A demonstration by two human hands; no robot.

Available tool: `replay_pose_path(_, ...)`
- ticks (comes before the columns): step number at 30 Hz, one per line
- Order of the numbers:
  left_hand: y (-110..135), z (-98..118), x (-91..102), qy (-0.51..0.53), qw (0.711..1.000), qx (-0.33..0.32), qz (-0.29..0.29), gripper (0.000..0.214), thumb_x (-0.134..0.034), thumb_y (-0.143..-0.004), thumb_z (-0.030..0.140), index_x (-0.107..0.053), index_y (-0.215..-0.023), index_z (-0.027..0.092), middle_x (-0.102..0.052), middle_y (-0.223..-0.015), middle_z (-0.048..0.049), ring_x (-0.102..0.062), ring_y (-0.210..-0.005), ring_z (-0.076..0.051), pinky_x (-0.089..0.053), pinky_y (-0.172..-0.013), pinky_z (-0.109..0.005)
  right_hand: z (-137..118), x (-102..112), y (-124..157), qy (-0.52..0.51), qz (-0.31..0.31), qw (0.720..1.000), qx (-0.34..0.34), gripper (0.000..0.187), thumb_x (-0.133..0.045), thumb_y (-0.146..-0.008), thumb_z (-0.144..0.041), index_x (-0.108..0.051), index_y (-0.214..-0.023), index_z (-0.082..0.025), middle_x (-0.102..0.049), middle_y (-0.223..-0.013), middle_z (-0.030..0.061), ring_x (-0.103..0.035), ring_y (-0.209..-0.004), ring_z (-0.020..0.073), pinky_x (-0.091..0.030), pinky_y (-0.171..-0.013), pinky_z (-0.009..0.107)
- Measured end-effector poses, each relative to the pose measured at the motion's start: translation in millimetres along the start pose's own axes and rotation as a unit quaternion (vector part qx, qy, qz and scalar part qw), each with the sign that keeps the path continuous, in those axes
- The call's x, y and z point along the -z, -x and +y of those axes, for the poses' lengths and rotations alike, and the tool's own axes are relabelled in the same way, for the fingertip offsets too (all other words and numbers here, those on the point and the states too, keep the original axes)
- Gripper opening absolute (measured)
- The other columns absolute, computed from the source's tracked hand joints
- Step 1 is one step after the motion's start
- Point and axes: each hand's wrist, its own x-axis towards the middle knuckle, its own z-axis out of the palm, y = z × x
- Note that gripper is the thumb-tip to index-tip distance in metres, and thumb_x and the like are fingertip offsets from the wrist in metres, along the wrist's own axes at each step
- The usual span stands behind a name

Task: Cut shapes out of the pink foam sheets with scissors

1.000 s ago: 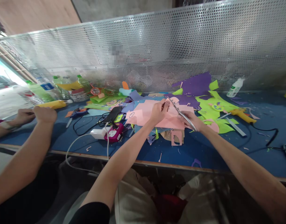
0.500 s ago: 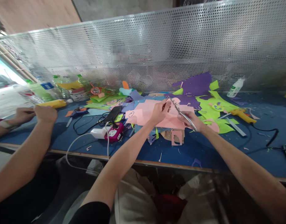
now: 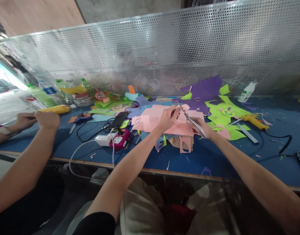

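Note:
My left hand (image 3: 167, 118) pinches a small pink piece of foam (image 3: 184, 106) above a larger pink sheet (image 3: 152, 119) on the blue table (image 3: 140, 156). My right hand (image 3: 200, 125) is closed on the handles of silver scissors (image 3: 189, 119), whose blades point up and left toward the pink piece. The blade tips lie right by my left fingers. Under both hands spreads a heap of coloured foam sheets.
A co-worker's two hands (image 3: 39, 119) work at the left by a yellow tube (image 3: 55, 109) and bottles (image 3: 43, 94). A phone (image 3: 119, 119), charger (image 3: 103, 139) and cables lie centre left. At the right are green foam (image 3: 223, 112), a yellow glue gun (image 3: 254, 120) and a white bottle (image 3: 246, 92). Perforated metal screen behind.
My hands have barely shifted; the scissors stay at the pink piece. The co-worker's hands moved slightly at the left.

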Motion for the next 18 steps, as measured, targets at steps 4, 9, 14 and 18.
replay_pose_path(4,0,-2,-0.9,0.033,0.999,-0.001,0.006,0.046,-0.044,-0.104,0.055,-0.051,-0.077,0.019,-0.056,-0.063,0.0013,-0.053,-0.058,-0.01,-0.038,-0.061,-0.026,-5,-1,2,-0.001,0.001,1.0,-0.003,0.048,-0.056,-0.086,-0.065,-0.052,-0.065,-0.022,-0.047,-0.047,-0.0033,-0.044,-0.04,0.0116,-0.033,-0.042,0.025)
replay_pose_path(9,2,-4,-5.6,0.083,0.996,0.004,0.018,0.044,-0.044,-0.104,0.056,-0.053,-0.082,0.019,-0.055,-0.067,0.0013,-0.053,-0.058,-0.009,-0.04,-0.059,-0.026,-9,-4,1,0.032,0.03,0.999,-0.011,0.048,-0.06,-0.084,-0.064,-0.051,-0.062,-0.022,-0.046,-0.045,-0.0035,-0.045,-0.04,0.0116,-0.032,-0.041,0.024)
replay_pose_path(14,-4,-8,-8.1,0.185,0.974,0.033,0.127,0.045,-0.046,-0.102,0.061,-0.048,-0.08,0.022,-0.042,-0.062,0.0042,-0.041,-0.051,-0.009,-0.035,-0.05,-0.025,-4,-6,-2,0.06,0.057,0.997,-0.006,0.043,-0.067,-0.081,-0.061,-0.059,-0.068,-0.02,-0.052,-0.052,-0.0033,-0.048,-0.045,0.0115,-0.033,-0.042,0.022)
replay_pose_path(18,-9,-19,-3.2,0.239,0.954,0.052,0.174,0.046,-0.051,-0.1,0.062,-0.045,-0.078,0.022,-0.039,-0.064,0.0045,-0.034,-0.049,-0.008,-0.031,-0.046,-0.024,1,-5,-5,-0.003,0.103,0.994,-0.04,0.045,-0.061,-0.084,-0.064,-0.063,-0.074,-0.02,-0.06,-0.052,0.0012,-0.051,-0.039,0.0134,-0.037,-0.04,0.025)
